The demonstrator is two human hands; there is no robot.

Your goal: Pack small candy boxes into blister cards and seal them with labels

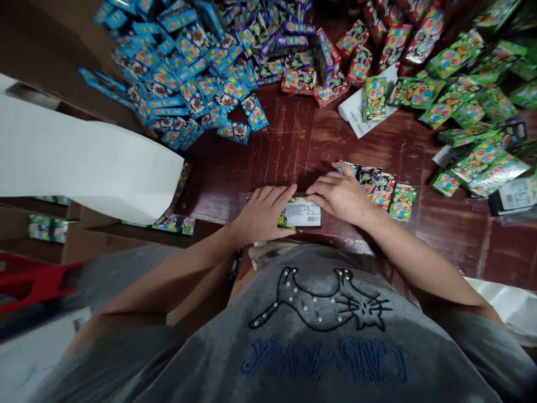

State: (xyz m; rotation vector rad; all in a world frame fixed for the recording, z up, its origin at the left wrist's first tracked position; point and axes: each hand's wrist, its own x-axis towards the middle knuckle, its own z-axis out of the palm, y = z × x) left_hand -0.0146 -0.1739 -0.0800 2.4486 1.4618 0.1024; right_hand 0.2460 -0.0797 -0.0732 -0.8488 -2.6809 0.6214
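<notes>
A small flat black-edged box [304, 214] with a white printed label and barcode lies at the near edge of the dark red-brown table. My left hand [266, 211] lies across its left end, fingers along the far side and thumb at the near side, closed on it. At the box's far right corner are the thumb and fingertips of my right hand [342, 193], closed on that corner. A ring with a blue stone is on one finger. Beside this hand stands a row of packets: a purple one [369, 176], a red one [384, 190] and a green one [403, 201]; a blue one is partly covered.
Heaps of blue boxes [188, 73], purple boxes [268, 70], red boxes [300, 81] and green boxes [455, 53] line the table's far side. A green box rests on white paper [354, 115]. At left, a white flap [84, 157] juts over cardboard cartons [113, 226].
</notes>
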